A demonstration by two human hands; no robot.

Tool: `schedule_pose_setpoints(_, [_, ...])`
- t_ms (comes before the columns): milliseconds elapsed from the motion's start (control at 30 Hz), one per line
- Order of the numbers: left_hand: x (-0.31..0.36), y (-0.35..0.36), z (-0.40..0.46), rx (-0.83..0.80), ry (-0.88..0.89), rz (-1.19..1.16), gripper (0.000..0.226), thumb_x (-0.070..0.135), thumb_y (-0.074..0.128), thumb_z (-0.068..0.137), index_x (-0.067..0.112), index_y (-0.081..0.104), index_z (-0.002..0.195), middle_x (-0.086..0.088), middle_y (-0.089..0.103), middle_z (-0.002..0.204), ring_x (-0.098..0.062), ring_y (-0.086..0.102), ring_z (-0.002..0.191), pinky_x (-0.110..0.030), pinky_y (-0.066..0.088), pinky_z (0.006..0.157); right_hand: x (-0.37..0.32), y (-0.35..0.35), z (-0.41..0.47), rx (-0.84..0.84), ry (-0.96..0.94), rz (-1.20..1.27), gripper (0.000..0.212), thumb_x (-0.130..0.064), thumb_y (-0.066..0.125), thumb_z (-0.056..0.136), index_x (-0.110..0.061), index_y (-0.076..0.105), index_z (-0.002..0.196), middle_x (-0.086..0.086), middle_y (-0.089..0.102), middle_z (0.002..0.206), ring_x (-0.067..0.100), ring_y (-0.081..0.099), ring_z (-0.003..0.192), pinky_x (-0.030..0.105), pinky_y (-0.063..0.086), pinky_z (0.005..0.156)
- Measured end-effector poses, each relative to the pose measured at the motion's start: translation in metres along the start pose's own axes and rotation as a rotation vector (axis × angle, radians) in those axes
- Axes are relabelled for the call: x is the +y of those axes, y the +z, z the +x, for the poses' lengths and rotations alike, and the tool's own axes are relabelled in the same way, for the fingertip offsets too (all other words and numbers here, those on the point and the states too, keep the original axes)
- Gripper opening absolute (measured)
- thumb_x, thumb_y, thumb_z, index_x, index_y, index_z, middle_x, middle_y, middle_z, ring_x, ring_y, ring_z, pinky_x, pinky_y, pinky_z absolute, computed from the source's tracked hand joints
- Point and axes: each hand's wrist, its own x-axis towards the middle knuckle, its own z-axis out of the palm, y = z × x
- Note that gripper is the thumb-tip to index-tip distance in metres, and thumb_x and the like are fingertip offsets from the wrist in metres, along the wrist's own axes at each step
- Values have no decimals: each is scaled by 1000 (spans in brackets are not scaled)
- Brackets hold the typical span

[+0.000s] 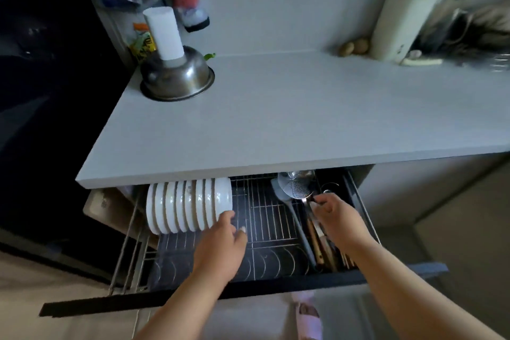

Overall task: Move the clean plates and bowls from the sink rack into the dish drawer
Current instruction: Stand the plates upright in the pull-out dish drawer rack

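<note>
The dish drawer (248,284) is pulled out under the counter, lined with a wire rack (265,218). A row of several white bowls (187,207) stands on edge at the drawer's left. My left hand (220,246) reaches in, its fingertips touching the lower edge of the rightmost bowl, fingers loosely curled. My right hand (336,218) is over the utensil compartment on the right, fingers pinched on the metal handle of a utensil (310,201) next to a mesh skimmer (294,185). The sink rack is out of view.
A grey countertop (303,119) overhangs the drawer's back. An upturned steel bowl (176,77) with a white cylinder on it sits at the left rear. A grey spatula (295,218) and wooden utensils (323,243) lie in the right compartment. A slippered foot (307,315) shows below.
</note>
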Motion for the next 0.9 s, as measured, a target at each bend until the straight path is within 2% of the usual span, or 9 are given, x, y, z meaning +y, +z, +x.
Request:
schedule_pose_setpoints(67, [23, 7, 3, -25, 43, -19, 47, 33, 46, 98, 22, 36, 143, 18, 55, 91, 3, 55, 80, -16, 42, 63, 11, -23, -10, 64, 26, -1, 34, -40, 46, 96, -23, 54, 125, -5, 67, 78, 7, 58, 59, 25, 36, 50])
schedule_pose_setpoints(133, [49, 15, 4, -48, 103, -25, 46, 33, 47, 98, 23, 37, 142, 18, 55, 92, 4, 54, 80, -17, 42, 64, 23, -45, -19, 122, 33, 12, 36, -41, 45, 97, -22, 54, 126, -10, 58, 74, 2, 52, 59, 21, 36, 52])
schedule_pose_setpoints(300, [113, 38, 3, -107, 248, 0, 41, 35, 47, 98, 26, 39, 138, 16, 60, 90, 2, 56, 82, -23, 48, 74, 59, -93, -37, 253, 98, 82, 33, -37, 49, 96, -23, 55, 125, 0, 65, 112, 15, 58, 92, 24, 40, 73])
schedule_pose_setpoints(367, [140, 49, 2, -129, 295, 22, 41, 35, 45, 98, 27, 39, 138, 15, 61, 92, 0, 57, 83, -25, 49, 75, 79, -111, -43, 286, 114, 120, 31, -39, 50, 95, -26, 55, 123, -3, 65, 112, 13, 59, 93, 26, 44, 77])
schedule_pose_setpoints(467, [185, 70, 0, -175, 343, 35, 42, 34, 45, 99, 26, 38, 139, 12, 63, 89, -2, 60, 78, -22, 49, 68, 111, -144, -52, 348, 137, 155, 32, -43, 49, 95, -27, 55, 121, -6, 64, 109, 13, 60, 96, 25, 45, 79])
schedule_pose_setpoints(567, [224, 93, -2, -177, 379, 29, 40, 34, 47, 97, 26, 41, 136, 13, 64, 86, -4, 61, 79, -34, 53, 78, 136, -177, -57, 405, 139, 158, 32, -42, 50, 95, -25, 57, 121, -7, 64, 106, 12, 59, 97, 25, 44, 80])
schedule_pose_setpoints(667, [274, 126, -7, -186, 443, 50, 39, 36, 47, 97, 26, 43, 134, 16, 63, 85, -2, 58, 82, -31, 48, 79, 173, -220, -63, 467, 163, 183, 31, -40, 50, 95, -24, 57, 121, -6, 65, 108, 13, 59, 101, 25, 45, 82])
schedule_pose_setpoints(767, [325, 162, -12, -209, 497, 61, 40, 36, 48, 96, 25, 43, 134, 16, 62, 88, -6, 59, 86, -33, 48, 83, 215, -261, -66, 522, 193, 214, 31, -41, 50, 95, -24, 58, 120, -5, 65, 107, 13, 60, 99, 27, 47, 83])
schedule_pose_setpoints(900, [391, 215, -19, -241, 550, 69, 41, 36, 46, 97, 24, 41, 136, 16, 62, 91, -9, 60, 87, -31, 49, 79, 274, -314, -68, 566, 223, 233, 30, -42, 49, 96, -25, 58, 119, -6, 65, 109, 13, 59, 101, 31, 49, 86])
